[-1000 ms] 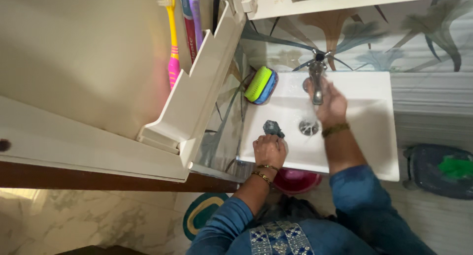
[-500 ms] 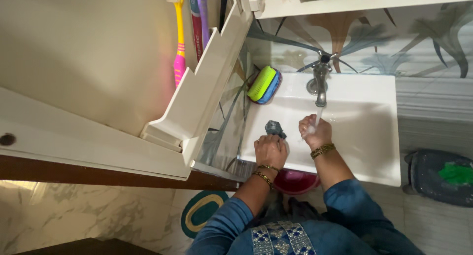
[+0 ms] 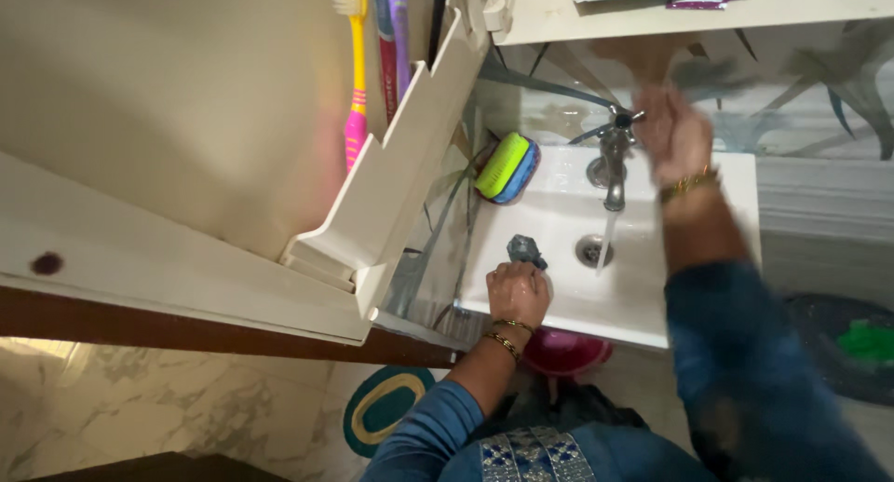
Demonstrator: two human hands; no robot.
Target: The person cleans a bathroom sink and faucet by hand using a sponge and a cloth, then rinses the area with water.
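Here, head view, looking straight down on a white wash basin (image 3: 694, 325). Left hand (image 3: 518, 294) closed around a dark grey scrubbing pad (image 3: 525, 250), fingers curled over its near end, pad resting on the basin's left inner slope just beside the drain (image 3: 590, 250). Right hand (image 3: 677, 133) raised to the cross handle of the metal tap (image 3: 613, 163), blurred; whether gripping or merely touching the handle cannot be told. Thin stream of water (image 3: 606, 232) falling from the spout into the drain. Green-and-blue scrub brush (image 3: 504, 167) lying on the basin's rear left corner, well apart from both hands. Yellow-and-pink toothbrush (image 3: 354, 81) and toothpaste tube (image 3: 386, 44) standing in a cream wall shelf (image 3: 372, 221) at upper left. Red tub (image 3: 563, 352) under the basin's front edge.

Best handled, as a judgement: handle turned in small amounts with a firm fingertip hold, pad kept pinned clear of the drain opening, flow watched at the spout rather than at the handle.
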